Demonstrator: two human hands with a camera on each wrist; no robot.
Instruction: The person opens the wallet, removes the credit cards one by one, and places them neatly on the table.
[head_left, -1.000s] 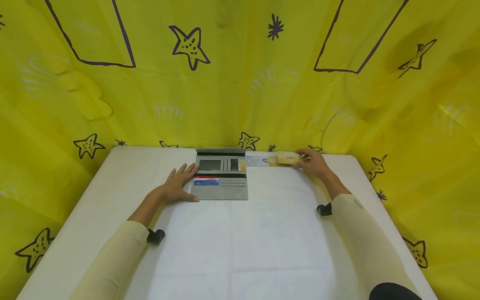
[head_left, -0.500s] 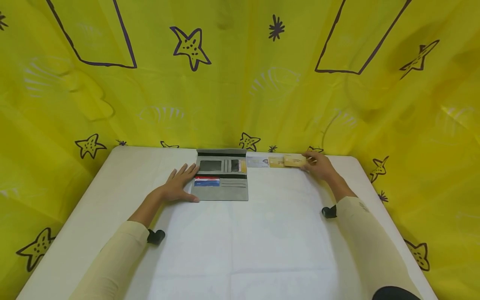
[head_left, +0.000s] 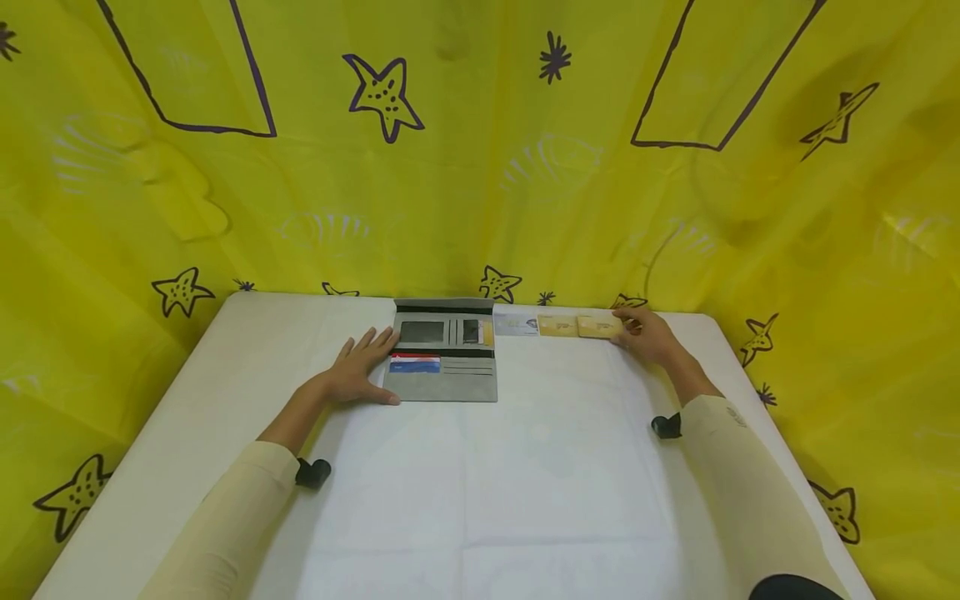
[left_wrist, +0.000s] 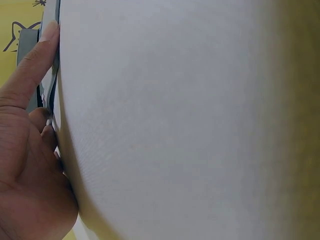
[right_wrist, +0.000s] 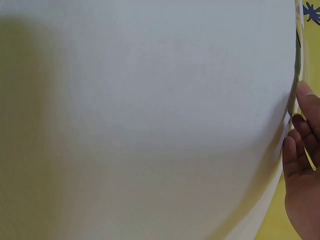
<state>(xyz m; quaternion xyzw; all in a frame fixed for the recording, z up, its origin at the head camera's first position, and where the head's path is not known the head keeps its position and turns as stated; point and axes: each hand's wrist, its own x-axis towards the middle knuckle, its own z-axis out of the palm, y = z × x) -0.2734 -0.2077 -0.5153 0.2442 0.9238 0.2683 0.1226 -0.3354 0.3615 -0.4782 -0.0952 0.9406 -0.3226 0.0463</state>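
Observation:
A grey wallet (head_left: 450, 388) lies unfolded at the table's far edge. Spread fingers of my left hand (head_left: 356, 372) rest along its left side, the thumb at the lower left corner. A red, white and blue card (head_left: 415, 364) shows in one of its slots. At the far right, my right hand (head_left: 649, 338) pinches the right end of a yellow card (head_left: 596, 327). Left of that card lie another yellow card (head_left: 557, 326) and a pale grey-blue card (head_left: 516, 324), in a row beside the wallet. In the right wrist view, bent fingers (right_wrist: 291, 155) are close to the table edge.
A white cloth covers the table (head_left: 465, 475). Right behind its far edge hangs a yellow curtain (head_left: 450, 192) with starfish drawings, which also runs along both sides. Dark wrist cameras sit at both cuffs.
My right hand has moved the yellow card rightward, off the other yellow card it overlapped, so the two now lie side by side. The left hand has stayed on the wallet.

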